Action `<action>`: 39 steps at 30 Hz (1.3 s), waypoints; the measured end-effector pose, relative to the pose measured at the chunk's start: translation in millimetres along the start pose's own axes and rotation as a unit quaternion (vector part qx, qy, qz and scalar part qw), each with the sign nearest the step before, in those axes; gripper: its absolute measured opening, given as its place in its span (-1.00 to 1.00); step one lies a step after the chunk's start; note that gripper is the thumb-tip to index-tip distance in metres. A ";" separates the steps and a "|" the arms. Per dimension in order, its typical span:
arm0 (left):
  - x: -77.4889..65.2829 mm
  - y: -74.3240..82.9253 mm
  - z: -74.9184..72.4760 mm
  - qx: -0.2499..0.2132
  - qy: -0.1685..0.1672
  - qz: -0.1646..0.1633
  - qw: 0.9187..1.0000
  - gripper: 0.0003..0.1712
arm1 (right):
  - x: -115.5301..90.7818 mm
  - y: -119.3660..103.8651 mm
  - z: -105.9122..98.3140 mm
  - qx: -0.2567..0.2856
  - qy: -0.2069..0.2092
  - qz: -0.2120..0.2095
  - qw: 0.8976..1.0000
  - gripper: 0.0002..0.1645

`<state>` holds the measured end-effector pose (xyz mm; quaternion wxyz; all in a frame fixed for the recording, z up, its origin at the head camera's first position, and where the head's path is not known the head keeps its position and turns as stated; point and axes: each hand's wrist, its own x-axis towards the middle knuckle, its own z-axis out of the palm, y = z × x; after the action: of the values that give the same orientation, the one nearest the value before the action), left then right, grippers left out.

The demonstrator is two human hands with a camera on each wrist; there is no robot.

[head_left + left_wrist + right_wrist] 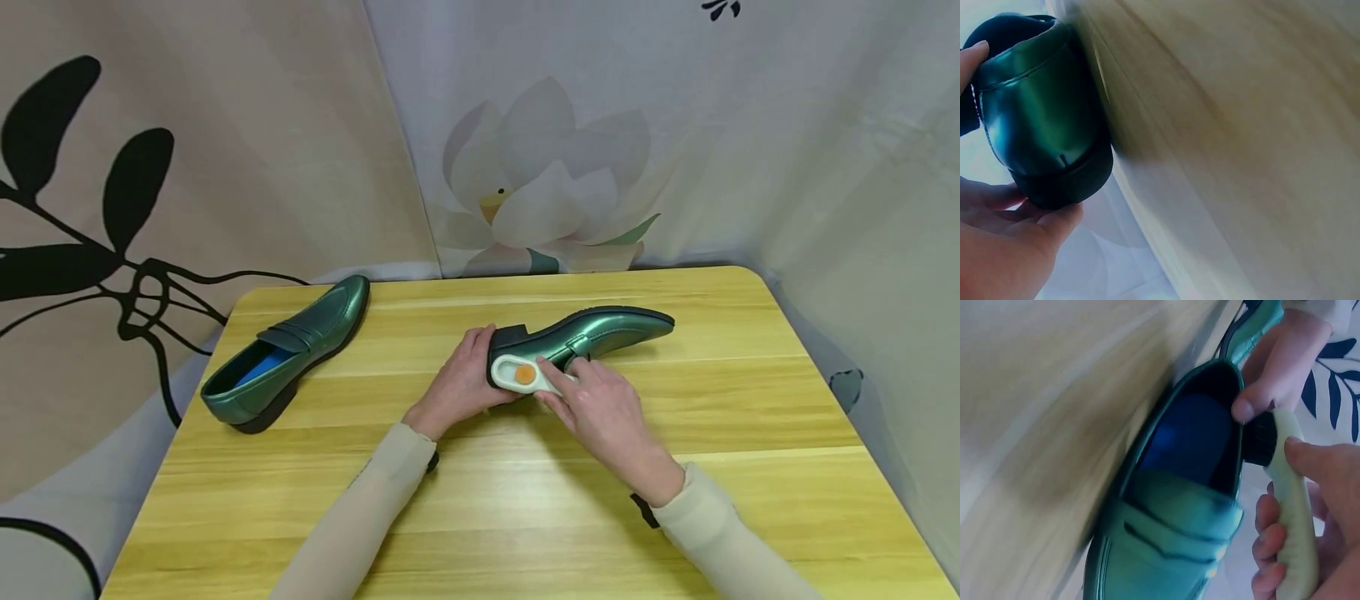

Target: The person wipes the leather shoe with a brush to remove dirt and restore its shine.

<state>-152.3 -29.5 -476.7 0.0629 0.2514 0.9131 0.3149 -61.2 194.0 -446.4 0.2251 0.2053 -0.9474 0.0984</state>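
A green loafer (555, 340) lies on its side on the table, toe to the right and sole facing away. My left hand (465, 379) holds it at the heel end; in the left wrist view the fingers and thumb grip around the heel (1047, 119). My right hand (607, 412) grips a small white brush (525, 374) with an orange spot on its back, the index finger stretched along it. Dark bristles (1259, 439) meet the shoe's side near the opening in the right wrist view. Inside the loafer shows a blue insole (1185, 440).
A matching green loafer (322, 329) stands upright at the table's left back corner, toe pointing away. The wooden table (720, 517) reaches back to a pale curtain (300, 125) printed with leaves and a flower.
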 end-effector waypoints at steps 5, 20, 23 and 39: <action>0.4 1.2 0.4 0.006 -0.009 -0.017 1.000 0.30 | -0.8 14.5 -8.5 -0.008 0.009 0.065 0.998 -0.42; 0.1 -1.8 3.6 0.000 -0.003 -0.008 1.000 0.29 | -5.3 5.4 -5.1 0.003 -0.004 0.031 0.999 -0.43; 0.2 -1.0 3.2 0.003 -0.004 -0.014 1.000 0.29 | -4.9 13.2 -11.0 -0.001 -0.005 0.074 0.997 -0.43; -0.6 -0.5 2.6 -0.002 -0.001 -0.011 1.000 0.32 | 12.6 -10.5 0.9 -0.020 -0.012 0.038 0.999 -0.47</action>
<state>-151.3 -28.7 -479.2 0.0675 0.2411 0.9153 0.3156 -67.2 180.0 -440.3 0.2139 0.1657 -0.9589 0.0854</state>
